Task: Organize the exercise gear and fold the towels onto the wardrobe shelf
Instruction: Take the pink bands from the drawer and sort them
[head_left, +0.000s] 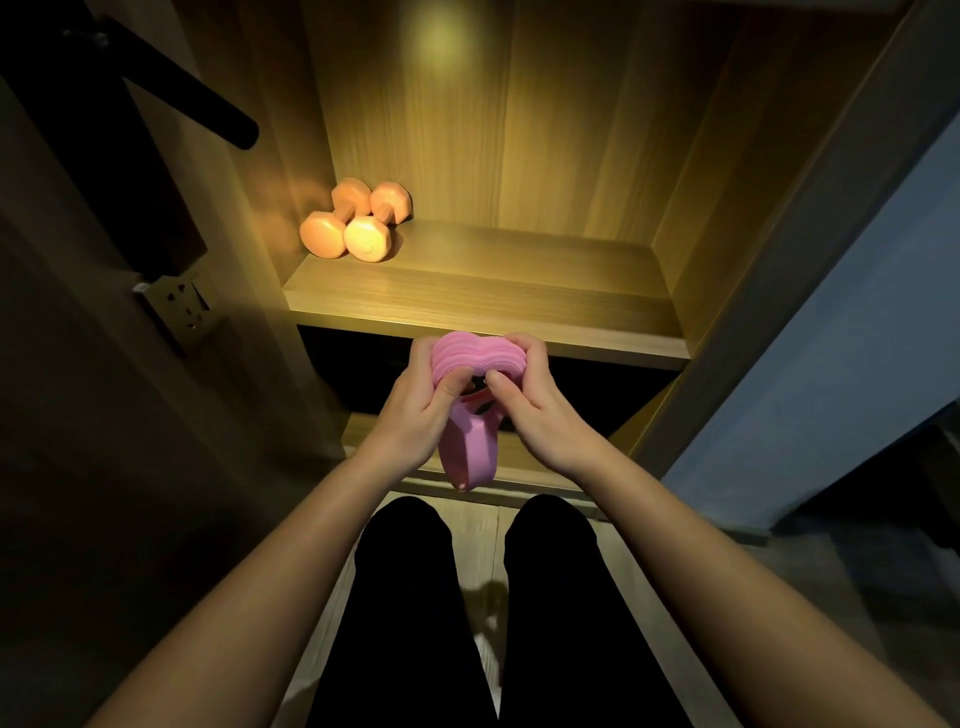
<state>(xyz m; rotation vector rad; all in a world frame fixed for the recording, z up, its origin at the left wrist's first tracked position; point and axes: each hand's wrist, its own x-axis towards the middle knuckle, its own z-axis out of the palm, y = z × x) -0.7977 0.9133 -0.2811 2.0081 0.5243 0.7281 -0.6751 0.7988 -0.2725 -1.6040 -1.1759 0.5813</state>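
Observation:
A pink ribbed exerciser (470, 358) with two padded ends and a lower pink body hangs in front of the wardrobe shelf (483, 296). My left hand (415, 410) grips its left pad, thumb pressed into the ribbed face. My right hand (535, 405) grips the right pad, fingers curled over the top. Both pads are squeezed close together. Two orange dumbbells (358, 221) lie side by side at the shelf's back left corner. No towels are in view.
The wooden wardrobe's side walls (727, 182) flank the lit shelf. A dark open compartment (358, 379) lies under it. A black bar (187, 88) juts out at upper left above a wall socket (179, 304). My legs in black trousers (400, 613) stand below.

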